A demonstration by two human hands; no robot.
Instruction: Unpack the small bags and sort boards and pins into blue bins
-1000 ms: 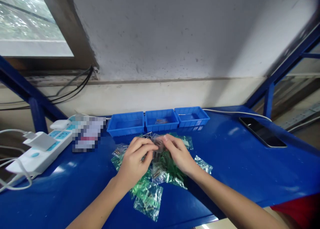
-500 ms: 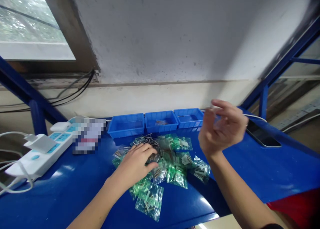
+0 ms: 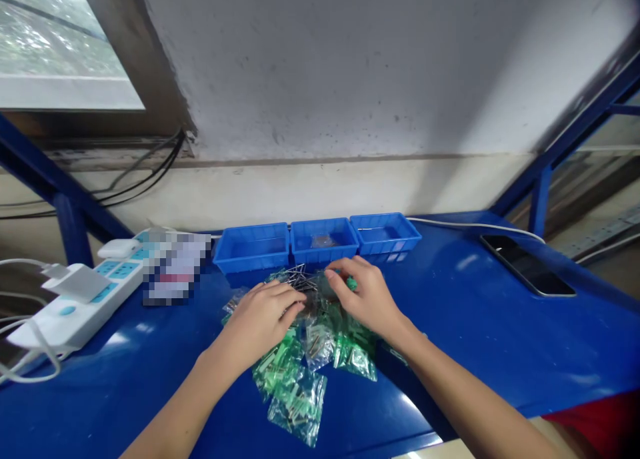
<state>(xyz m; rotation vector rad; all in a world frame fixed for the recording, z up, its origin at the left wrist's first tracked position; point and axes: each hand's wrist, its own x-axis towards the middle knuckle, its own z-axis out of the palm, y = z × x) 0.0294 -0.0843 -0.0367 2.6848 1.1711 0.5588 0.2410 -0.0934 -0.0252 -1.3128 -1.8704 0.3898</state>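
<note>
A heap of small clear and green plastic bags [image 3: 305,365] with metal parts lies on the blue table [image 3: 475,325]. Loose metal pins [image 3: 299,277] lie at the far edge of the heap. My left hand [image 3: 263,319] rests on the heap with fingers curled, fingertips at the pins. My right hand [image 3: 363,297] is over the heap's right part, its thumb and fingers pinched together near the pins. What the fingers hold is too small to see. Three blue trays stand just behind: left [image 3: 251,247], middle [image 3: 324,240], right [image 3: 384,233].
A white power strip [image 3: 70,302] with plugs and cables lies at the left. A blurred box [image 3: 174,269] sits beside it. A black phone [image 3: 525,265] and a white cable [image 3: 475,227] lie at the right. Blue frame struts rise at both sides; a wall stands behind.
My right hand, raised at the right half a second ago, has come back down onto the heap near the pins. My left hand stayed on the bags.
</note>
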